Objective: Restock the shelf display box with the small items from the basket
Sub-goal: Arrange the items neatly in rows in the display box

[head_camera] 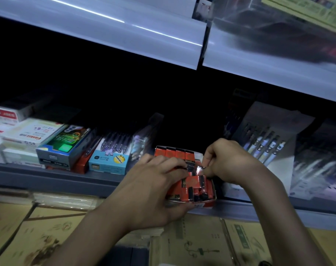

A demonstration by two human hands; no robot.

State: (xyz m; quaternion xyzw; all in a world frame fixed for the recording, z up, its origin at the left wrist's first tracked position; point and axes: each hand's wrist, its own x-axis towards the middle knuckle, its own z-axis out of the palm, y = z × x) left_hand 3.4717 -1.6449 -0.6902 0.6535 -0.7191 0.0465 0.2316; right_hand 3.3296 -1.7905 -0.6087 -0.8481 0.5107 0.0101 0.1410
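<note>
Grips display box (201,191) from eight o'clock with left hand (153,181); pinches small item (198,168) from two o'clock with right hand (230,164).

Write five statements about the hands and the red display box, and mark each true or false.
1. The left hand holds the red display box. True.
2. The right hand hangs idle. False: its fingers pinch a small item over the box.
3. A blue pen box stands left of the display box. True.
4. The display box lies on the floor. False: it sits at the shelf edge.
5. Cardboard cartons lie below the shelf. True.
</note>
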